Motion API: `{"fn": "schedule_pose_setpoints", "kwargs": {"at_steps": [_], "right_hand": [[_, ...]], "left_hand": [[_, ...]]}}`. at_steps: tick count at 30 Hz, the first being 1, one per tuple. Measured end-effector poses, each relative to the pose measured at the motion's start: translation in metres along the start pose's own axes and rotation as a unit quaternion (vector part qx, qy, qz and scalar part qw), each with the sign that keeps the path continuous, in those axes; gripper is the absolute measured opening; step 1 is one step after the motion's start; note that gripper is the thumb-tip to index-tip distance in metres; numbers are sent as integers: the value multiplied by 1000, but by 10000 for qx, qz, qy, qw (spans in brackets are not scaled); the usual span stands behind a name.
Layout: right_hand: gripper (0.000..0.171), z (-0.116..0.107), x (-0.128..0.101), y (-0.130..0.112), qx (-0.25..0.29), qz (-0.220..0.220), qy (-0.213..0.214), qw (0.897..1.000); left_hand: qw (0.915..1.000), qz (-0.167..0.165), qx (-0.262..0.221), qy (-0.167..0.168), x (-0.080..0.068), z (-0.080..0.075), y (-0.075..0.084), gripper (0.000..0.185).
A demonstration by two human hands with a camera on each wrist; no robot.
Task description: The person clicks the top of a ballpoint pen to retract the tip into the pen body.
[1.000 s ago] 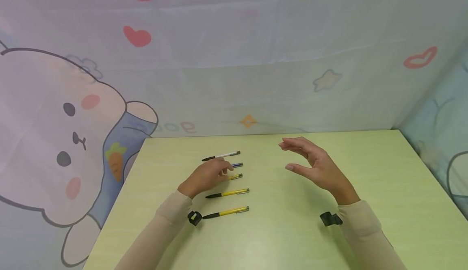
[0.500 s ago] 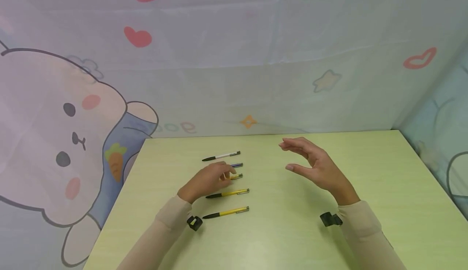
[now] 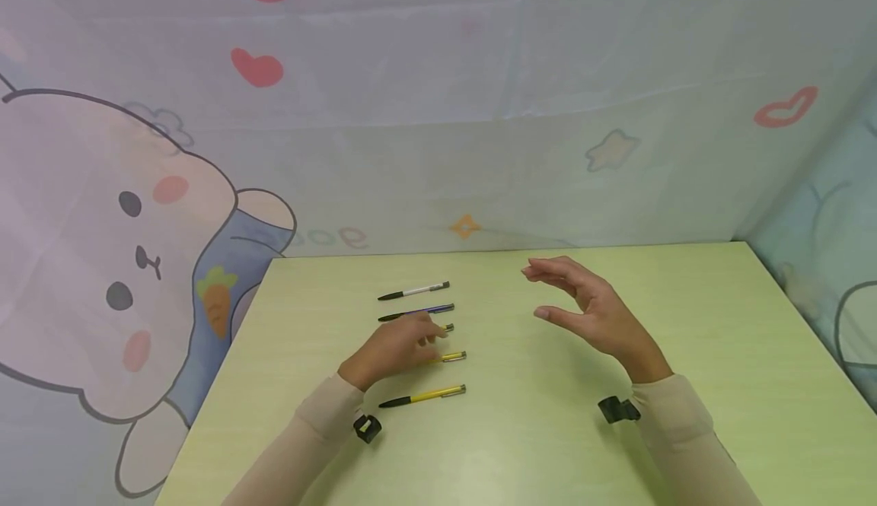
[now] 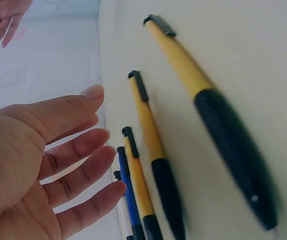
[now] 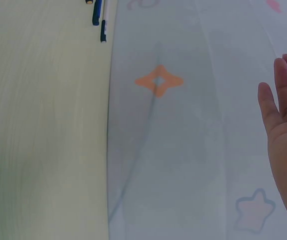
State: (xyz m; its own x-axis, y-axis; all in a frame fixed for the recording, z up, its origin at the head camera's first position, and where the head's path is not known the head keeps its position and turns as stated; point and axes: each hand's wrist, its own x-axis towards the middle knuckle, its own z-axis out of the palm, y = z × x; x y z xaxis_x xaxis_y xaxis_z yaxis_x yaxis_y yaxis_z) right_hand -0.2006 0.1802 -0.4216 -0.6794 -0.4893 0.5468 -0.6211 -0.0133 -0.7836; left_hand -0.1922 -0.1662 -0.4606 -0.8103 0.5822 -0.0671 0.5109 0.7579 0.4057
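Five pens lie side by side on the pale green table (image 3: 521, 430): a white pen (image 3: 414, 291) farthest back, then a blue pen (image 3: 418, 312), then three yellow ones. My left hand (image 3: 397, 346) hovers palm down over the middle yellow pen (image 3: 448, 328) and the fourth pen (image 3: 454, 356), hiding most of both. In the left wrist view its fingers (image 4: 73, 150) are spread and straight, holding nothing. The nearest yellow pen (image 3: 423, 396) lies uncovered. My right hand (image 3: 582, 308) floats above the table to the right, fingers loosely curved, empty.
A fabric backdrop (image 3: 479, 110) with cartoon prints walls off the table's back and sides. Small black cameras sit on my left wrist (image 3: 366, 428) and my right wrist (image 3: 619, 410). The table's left edge (image 3: 219, 384) runs close to the pens.
My left hand has slid toward me, off the blue pen and onto the third and fourth pens. The blue pen now shows in full. The right hand stays put.
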Motion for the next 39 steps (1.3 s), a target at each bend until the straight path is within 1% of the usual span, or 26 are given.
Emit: {"fn": "schedule_pose_setpoints", "kwargs": {"at_steps": [7, 11, 17, 24, 29, 34, 39], "right_hand": [[69, 0, -1, 3, 27, 9, 18, 10000], [68, 0, -1, 4, 37, -14, 25, 10000], [68, 0, -1, 3, 38, -41, 10, 10000], [71, -1, -1, 4, 46, -35, 24, 10000], [70, -1, -1, 3, 62, -41, 44, 10000], [70, -1, 0, 2, 90, -96, 53, 9999], [72, -1, 0, 3, 85, -114, 65, 9999]], "left_hand": [[9980, 32, 634, -62, -2, 11, 5, 33], [9962, 78, 863, -31, -3, 16, 7, 28], [9964, 130, 832, 34, -3, 20, 9, 21], [9972, 22, 732, 127, 0, 26, 4, 18], [9974, 66, 702, 162, 2, 28, 2, 13], [9974, 113, 706, 112, 4, 27, 2, 11], [9969, 108, 774, -28, 5, 28, 2, 13]]}}
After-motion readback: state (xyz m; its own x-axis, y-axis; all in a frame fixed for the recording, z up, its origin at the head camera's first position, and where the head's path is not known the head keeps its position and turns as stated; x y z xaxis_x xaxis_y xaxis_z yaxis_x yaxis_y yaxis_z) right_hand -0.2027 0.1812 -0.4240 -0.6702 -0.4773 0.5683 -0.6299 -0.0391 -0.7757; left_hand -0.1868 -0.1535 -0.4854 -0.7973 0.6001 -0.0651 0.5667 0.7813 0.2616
